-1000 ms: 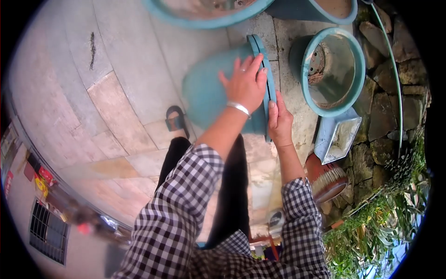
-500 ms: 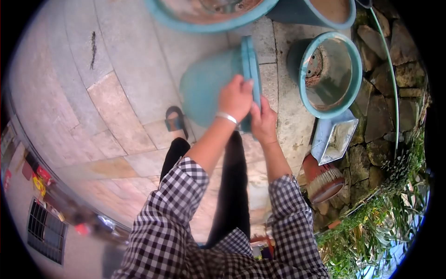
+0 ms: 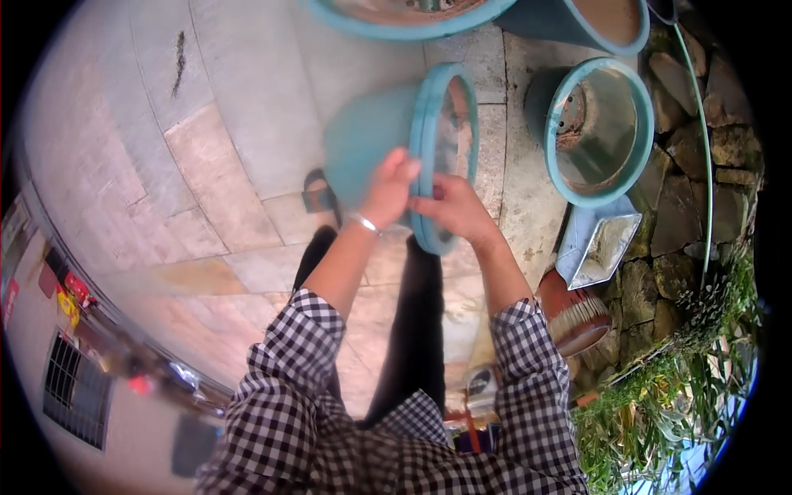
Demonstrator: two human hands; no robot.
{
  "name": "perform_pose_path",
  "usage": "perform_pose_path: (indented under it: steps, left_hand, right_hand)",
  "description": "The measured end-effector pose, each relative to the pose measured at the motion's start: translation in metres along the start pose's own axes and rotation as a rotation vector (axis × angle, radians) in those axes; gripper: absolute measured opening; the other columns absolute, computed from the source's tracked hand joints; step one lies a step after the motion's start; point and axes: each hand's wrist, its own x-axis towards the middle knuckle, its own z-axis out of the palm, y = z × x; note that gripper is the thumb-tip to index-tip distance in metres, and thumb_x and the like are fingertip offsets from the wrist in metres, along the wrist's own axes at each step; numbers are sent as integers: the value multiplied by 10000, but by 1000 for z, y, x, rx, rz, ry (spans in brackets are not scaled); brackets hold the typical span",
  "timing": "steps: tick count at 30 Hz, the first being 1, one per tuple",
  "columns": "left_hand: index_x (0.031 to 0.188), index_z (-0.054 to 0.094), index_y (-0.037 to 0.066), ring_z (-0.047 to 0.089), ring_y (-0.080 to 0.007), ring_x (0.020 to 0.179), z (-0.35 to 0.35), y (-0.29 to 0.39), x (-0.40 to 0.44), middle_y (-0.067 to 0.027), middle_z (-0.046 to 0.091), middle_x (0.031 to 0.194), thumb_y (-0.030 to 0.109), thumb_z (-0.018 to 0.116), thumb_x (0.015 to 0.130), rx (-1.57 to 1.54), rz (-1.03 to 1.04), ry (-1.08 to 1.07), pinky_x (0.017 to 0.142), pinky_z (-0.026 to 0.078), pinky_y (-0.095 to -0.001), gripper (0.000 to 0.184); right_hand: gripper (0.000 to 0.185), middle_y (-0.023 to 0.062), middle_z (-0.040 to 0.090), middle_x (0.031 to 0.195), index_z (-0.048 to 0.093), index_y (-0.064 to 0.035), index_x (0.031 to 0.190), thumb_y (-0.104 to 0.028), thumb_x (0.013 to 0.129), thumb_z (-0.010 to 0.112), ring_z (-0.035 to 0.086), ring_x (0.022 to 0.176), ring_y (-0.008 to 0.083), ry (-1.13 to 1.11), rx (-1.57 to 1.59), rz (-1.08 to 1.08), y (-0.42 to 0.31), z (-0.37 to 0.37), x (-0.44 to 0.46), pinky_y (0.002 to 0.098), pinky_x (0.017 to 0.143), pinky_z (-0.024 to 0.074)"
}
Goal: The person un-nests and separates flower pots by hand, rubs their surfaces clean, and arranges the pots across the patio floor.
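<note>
A teal flowerpot (image 3: 363,140) lies tipped on its side in front of me, its mouth facing right. Its rim shows two bands side by side; whether a second pot is nested inside I cannot tell. My left hand (image 3: 389,188) is closed at the outer wall just behind the rim, its fingers curled and slightly blurred. Over the near part of the rim, my right hand (image 3: 455,208) grips with fingers bent around the edge. A silver bracelet (image 3: 365,223) circles my left wrist.
Another teal pot (image 3: 640,132) with drain holes stands at right. Beyond are a larger teal pot (image 3: 412,31) and a dark pot (image 3: 544,25). A pale square planter (image 3: 569,247), a brown pot (image 3: 569,318) and a hose (image 3: 703,148) line the stone wall (image 3: 672,214).
The pot's mouth has turned more into view, showing its inside. My left hand has shifted left along the outer wall, and my right hand has come over the rim.
</note>
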Motion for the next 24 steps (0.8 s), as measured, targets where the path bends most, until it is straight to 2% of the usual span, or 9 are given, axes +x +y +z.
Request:
perform_pose_path:
  steps: [3, 5, 6, 8, 13, 16, 20, 24]
  left_hand:
    - [977, 590, 47, 499, -79, 831, -34, -9, -9, 26, 565, 902, 195, 574, 920, -183, 3, -5, 754, 429, -240, 160]
    - [925, 618, 51, 526, -89, 806, -57, -8, -16, 18, 589, 857, 200, 585, 920, -198, -21, 182, 734, 444, -238, 153]
    - [911, 621, 47, 530, -93, 782, -62, 0, -22, 17, 595, 853, 208, 576, 927, -262, 17, 193, 711, 451, -242, 168]
    - [888, 622, 47, 521, -74, 751, -90, -7, -19, 21, 592, 830, 219, 564, 935, -202, 93, 240, 672, 438, -217, 188]
    - [874, 618, 50, 499, -51, 709, -119, -4, -23, 32, 584, 794, 217, 575, 929, -162, 137, 246, 628, 412, -191, 181]
    - [866, 616, 50, 494, -51, 702, -120, -4, -26, 34, 582, 794, 216, 582, 925, -182, 131, 270, 624, 413, -195, 179]
    - [887, 618, 47, 507, -56, 718, -133, -14, -27, 24, 591, 806, 203, 579, 925, -172, 154, 193, 634, 423, -198, 165]
    - [901, 613, 41, 501, -59, 723, -127, -8, -33, 20, 589, 817, 184, 581, 920, -137, 122, 230, 624, 417, -204, 148]
  right_hand:
    - [374, 132, 679, 955, 610, 27, 1076, -160, 766, 704, 649, 853, 189, 44, -111, -36, 7, 31, 8, 312, 763, 515]
    - [424, 152, 677, 931, 618, 25, 1049, -245, 738, 714, 653, 852, 223, 69, -254, -1, -4, 57, 16, 333, 770, 508]
    - [434, 178, 672, 919, 627, 17, 1031, -271, 715, 703, 658, 861, 267, 97, -256, 18, 2, 73, 25, 354, 776, 501]
    - [359, 208, 659, 943, 631, 0, 1009, -196, 712, 670, 642, 896, 346, 95, -214, -41, -16, 95, 29, 387, 786, 496]
    - [311, 221, 652, 946, 631, 6, 980, -147, 711, 661, 629, 898, 368, 132, -193, -138, 2, 130, 48, 397, 779, 498]
    - [327, 243, 643, 946, 620, 36, 959, -153, 697, 674, 612, 947, 386, 118, -164, -102, 6, 135, 47, 420, 809, 502]
    - [337, 250, 643, 922, 611, 52, 962, -142, 694, 676, 619, 923, 388, 150, -159, -106, 16, 144, 48, 423, 803, 505]
    - [335, 245, 646, 904, 606, 52, 962, -127, 689, 679, 625, 890, 392, 189, -176, -86, 18, 149, 44, 423, 786, 509]
